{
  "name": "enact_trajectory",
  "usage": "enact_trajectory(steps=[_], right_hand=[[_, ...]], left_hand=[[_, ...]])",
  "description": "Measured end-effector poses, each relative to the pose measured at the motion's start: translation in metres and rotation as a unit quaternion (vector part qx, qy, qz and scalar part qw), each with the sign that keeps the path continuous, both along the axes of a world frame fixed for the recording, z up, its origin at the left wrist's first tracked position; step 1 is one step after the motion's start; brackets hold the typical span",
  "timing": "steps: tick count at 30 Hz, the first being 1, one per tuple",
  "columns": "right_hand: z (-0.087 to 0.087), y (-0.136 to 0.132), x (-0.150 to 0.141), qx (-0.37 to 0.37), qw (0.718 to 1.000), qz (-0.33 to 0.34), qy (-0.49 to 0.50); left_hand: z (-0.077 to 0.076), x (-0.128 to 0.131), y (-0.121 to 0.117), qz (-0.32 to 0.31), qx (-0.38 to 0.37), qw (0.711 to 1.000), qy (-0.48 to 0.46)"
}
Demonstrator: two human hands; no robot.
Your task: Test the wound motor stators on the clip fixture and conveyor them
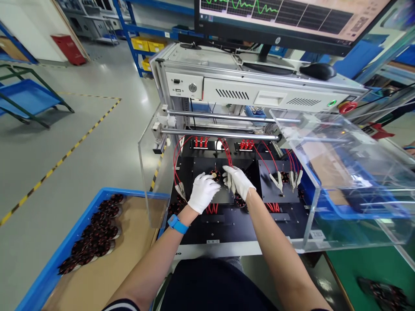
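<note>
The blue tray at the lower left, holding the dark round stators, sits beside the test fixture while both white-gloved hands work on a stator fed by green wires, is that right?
Not quite: the head view shows the wires are red, not green. The rest holds: the blue tray with dark round stators sits lower left, and the left hand and right hand, both white-gloved, are at the stator on the fixture.

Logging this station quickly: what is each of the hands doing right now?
Left hand: gloved, fingers curled at the round motor part; grip cannot be told.
Right hand: gloved, fingers on the red wires; grip cannot be told.
</note>
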State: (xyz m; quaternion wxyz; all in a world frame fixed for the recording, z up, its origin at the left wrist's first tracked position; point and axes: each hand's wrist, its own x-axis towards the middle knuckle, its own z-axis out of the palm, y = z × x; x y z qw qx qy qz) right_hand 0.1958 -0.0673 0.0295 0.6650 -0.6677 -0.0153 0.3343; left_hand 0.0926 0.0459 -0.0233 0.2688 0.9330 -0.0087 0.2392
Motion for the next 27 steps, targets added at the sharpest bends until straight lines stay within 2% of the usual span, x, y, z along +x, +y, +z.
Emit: enact_trajectory(steps=[5, 8, 13, 17, 20, 23, 27], right_hand=[[-0.01, 0.02, -0.004, 0.01, 0.995, -0.09, -0.051], [-0.019, 0.025, -0.003, 0.017, 0.99, -0.114, -0.085], [-0.018, 0.022, -0.005, 0.013, 0.994, -0.086, -0.063], [-0.018, 0.011, 0.002, 0.045, 0.995, -0.076, -0.046], [-0.025, 0.004, 0.012, 0.075, 0.987, -0.138, -0.023], [-0.033, 0.003, 0.019, 0.05, 0.977, -0.202, -0.04], [-0.044, 0.008, 0.022, 0.021, 0.968, -0.23, -0.102]], left_hand=[[-0.004, 0.0, 0.001, -0.002, -0.071, 0.997, 0.003], [-0.002, 0.0, 0.0, 0.004, -0.072, 0.997, 0.003], [0.003, -0.002, -0.002, 0.016, -0.032, 0.999, -0.009], [-0.001, -0.001, -0.003, 0.045, -0.062, 0.997, -0.03], [-0.004, 0.0, -0.004, 0.058, -0.107, 0.992, -0.042], [-0.003, 0.0, -0.005, 0.059, -0.115, 0.991, -0.04], [-0.002, -0.001, -0.005, 0.059, -0.114, 0.991, -0.045]])
